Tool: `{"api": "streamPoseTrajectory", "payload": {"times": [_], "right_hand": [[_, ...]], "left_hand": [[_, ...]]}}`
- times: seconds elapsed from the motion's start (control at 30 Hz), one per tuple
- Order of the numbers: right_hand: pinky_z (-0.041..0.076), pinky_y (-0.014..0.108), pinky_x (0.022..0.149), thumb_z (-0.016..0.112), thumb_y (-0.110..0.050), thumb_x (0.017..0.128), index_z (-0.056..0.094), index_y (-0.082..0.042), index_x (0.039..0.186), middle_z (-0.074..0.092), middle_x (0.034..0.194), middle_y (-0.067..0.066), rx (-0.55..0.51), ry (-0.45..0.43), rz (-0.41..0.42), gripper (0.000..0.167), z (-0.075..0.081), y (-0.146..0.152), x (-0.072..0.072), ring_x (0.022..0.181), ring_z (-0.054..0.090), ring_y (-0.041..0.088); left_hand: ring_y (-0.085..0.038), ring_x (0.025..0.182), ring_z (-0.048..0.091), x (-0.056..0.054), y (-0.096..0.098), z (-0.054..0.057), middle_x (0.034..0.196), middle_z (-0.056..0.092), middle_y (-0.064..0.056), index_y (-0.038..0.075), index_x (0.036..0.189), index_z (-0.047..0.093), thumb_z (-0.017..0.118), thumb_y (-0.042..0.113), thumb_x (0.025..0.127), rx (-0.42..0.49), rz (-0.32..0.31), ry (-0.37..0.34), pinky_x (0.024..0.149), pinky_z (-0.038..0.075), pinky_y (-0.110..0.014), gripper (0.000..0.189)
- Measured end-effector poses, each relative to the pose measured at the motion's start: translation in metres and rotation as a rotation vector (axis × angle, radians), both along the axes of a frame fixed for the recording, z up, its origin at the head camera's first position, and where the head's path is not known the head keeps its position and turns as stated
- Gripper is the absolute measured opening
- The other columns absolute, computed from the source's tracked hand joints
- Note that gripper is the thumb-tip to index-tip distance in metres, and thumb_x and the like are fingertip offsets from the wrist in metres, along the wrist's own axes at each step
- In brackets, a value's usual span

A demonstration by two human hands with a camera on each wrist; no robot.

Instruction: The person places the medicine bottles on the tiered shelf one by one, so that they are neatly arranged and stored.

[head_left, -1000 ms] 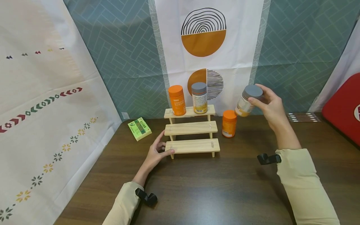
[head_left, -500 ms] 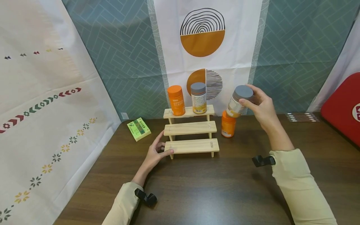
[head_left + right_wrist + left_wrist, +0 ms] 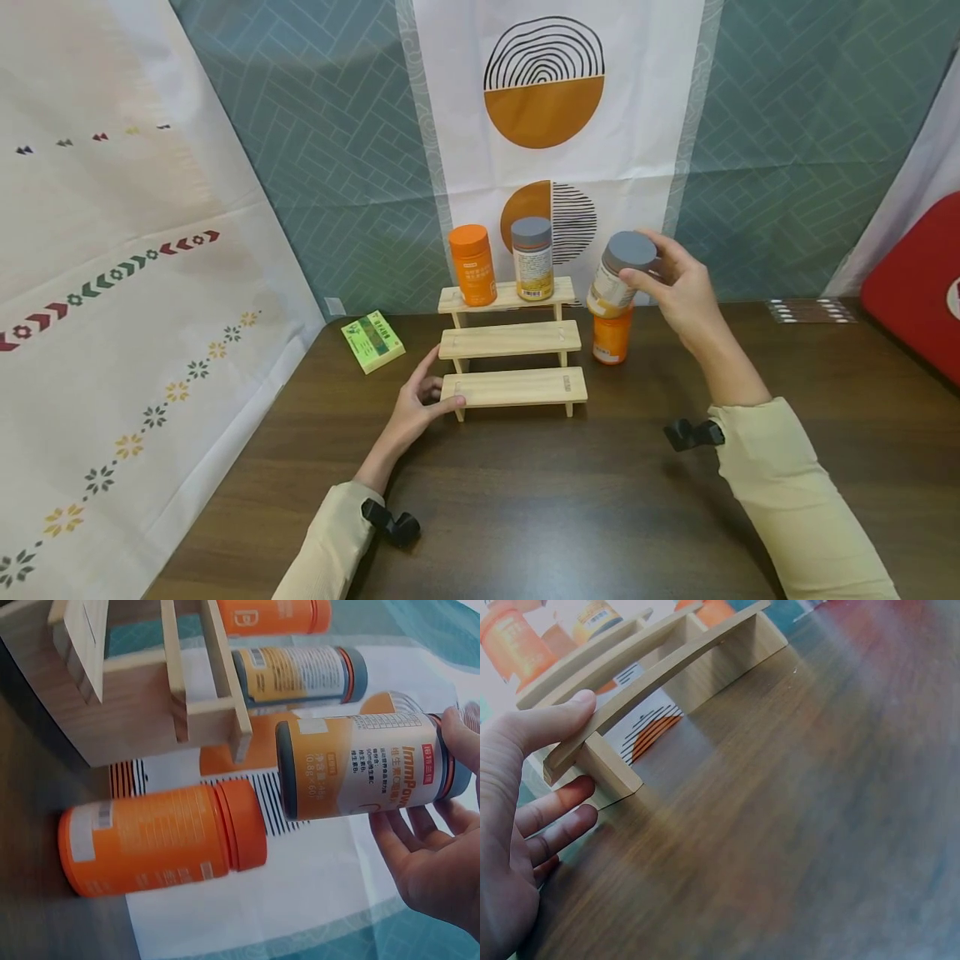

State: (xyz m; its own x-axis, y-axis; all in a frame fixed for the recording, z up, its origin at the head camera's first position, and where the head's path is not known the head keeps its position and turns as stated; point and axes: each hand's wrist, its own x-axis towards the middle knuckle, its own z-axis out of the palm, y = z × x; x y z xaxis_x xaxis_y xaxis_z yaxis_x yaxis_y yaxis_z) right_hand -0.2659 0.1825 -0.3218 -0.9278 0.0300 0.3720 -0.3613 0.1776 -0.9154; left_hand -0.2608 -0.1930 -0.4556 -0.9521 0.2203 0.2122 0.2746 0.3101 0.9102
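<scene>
My right hand [image 3: 686,292] holds a supplement bottle [image 3: 611,290] by its grey lid, slightly tilted, in the air. An orange bottle [image 3: 611,340] stands on the table below; in the right wrist view a gap shows between the held bottle [image 3: 360,765] and the orange one [image 3: 161,836]. At the left end of a three-step wooden stand [image 3: 513,387], my left hand [image 3: 408,414] grips the lowest step, thumb [image 3: 581,709] on top and fingers at the side. On the top step stand another orange bottle [image 3: 475,271] and a second grey-lidded bottle [image 3: 533,265].
A yellow-green box [image 3: 372,342] lies on the dark wooden table [image 3: 562,500], left of the stand. Behind hangs a patterned cloth [image 3: 307,167]. A red object [image 3: 911,287] stands at the right edge, near a strip with white marks [image 3: 810,312].
My right hand has carried the grey-lidded bottle leftward, from beside the orange bottle on the table to in front of its upper part in the head view. The left hand has stayed at the stand.
</scene>
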Motion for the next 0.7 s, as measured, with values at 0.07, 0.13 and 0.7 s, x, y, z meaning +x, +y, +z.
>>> {"api": "streamPoseTrajectory", "payload": {"times": [0.07, 0.13, 0.7], "right_hand": [[0.045, 0.008, 0.087, 0.067, -0.02, 0.092, 0.047, -0.018, 0.144, 0.055, 0.122, -0.014, -0.019, 0.004, 0.023, 0.056, 0.0, -0.006, 0.0, 0.106, 0.056, 0.0], [0.046, 0.008, 0.086, 0.067, -0.02, 0.093, 0.046, -0.017, 0.145, 0.055, 0.125, -0.012, -0.011, 0.007, 0.034, 0.057, -0.001, -0.011, 0.001, 0.107, 0.056, -0.002], [0.05, 0.014, 0.083, 0.069, -0.012, 0.091, 0.044, -0.012, 0.147, 0.051, 0.14, 0.017, -0.014, 0.016, 0.163, 0.061, -0.011, -0.068, 0.004, 0.099, 0.061, -0.004]], "left_hand": [[-0.011, 0.085, 0.061, 0.0, -0.001, 0.0, 0.102, 0.069, -0.023, 0.02, 0.157, 0.022, 0.074, 0.005, 0.084, 0.004, 0.003, 0.0, 0.084, 0.045, -0.028, 0.09], [-0.011, 0.085, 0.061, 0.001, -0.001, 0.0, 0.102, 0.069, -0.023, 0.021, 0.157, 0.022, 0.074, 0.005, 0.084, 0.009, 0.0, 0.001, 0.084, 0.045, -0.028, 0.09], [-0.007, 0.082, 0.062, -0.002, -0.002, -0.003, 0.102, 0.068, -0.027, 0.021, 0.156, 0.024, 0.074, 0.006, 0.084, 0.017, -0.024, 0.009, 0.081, 0.047, -0.025, 0.089]]}}
